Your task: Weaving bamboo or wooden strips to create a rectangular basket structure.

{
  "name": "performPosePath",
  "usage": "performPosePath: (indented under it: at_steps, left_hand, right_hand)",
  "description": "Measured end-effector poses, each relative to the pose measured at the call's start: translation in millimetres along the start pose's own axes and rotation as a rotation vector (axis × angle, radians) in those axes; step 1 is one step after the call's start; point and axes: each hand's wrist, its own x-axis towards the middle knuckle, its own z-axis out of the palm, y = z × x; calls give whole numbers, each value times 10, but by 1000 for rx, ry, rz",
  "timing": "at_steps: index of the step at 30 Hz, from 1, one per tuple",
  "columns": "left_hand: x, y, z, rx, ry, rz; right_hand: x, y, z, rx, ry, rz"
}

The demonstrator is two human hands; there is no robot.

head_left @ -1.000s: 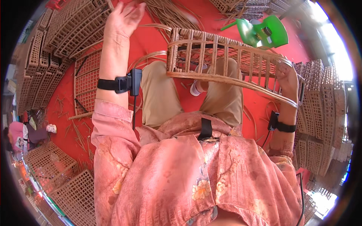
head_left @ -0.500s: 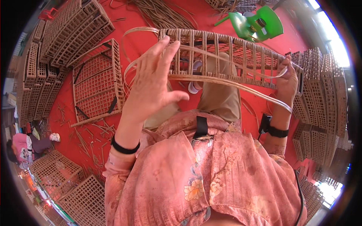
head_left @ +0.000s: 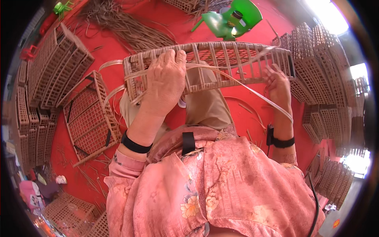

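A woven wicker tray [head_left: 211, 83], shallow and long, is held on its side above my knees. My left hand [head_left: 166, 81] is closed over its left part, fingertips hooked on the upper rim. Pale flat strips [head_left: 227, 76] run from the tray's left end past my left hand toward my right forearm. Another strip's loose end [head_left: 272, 46] rises beyond the tray's right part. At the tray's right end is my right hand [head_left: 278, 86], its slightly blurred fingers apart and nothing visible in them; whether they touch the lower rim is unclear.
Another wicker tray [head_left: 90, 126] leans at the left near stacked trays [head_left: 59, 67]. More stacks [head_left: 321, 67] stand at the right. A green plastic chair [head_left: 233, 21] holding a dark jar is ahead, beside a heap of loose strips [head_left: 130, 29]. Offcuts litter the red floor [head_left: 252, 104].
My left hand has gone from raised and spread to gripping the tray. My right hand has let go of the strip and moved slightly down. The tray's left end has dropped, and the view has shifted.
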Motion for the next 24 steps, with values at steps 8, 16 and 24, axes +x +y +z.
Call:
performPosePath:
  at_steps: [8,16,24]
  left_hand:
    - [176,127,-30,-173,195,-24]
    - [47,305,-53,-239,60,14]
    - [114,321,-275,-741,-134,-155]
  right_hand:
    - [-990,-79,686,-299,-692,361]
    - [-1029,344,1483,355,-467,500]
    - [-1000,308,1363,522,-382,387]
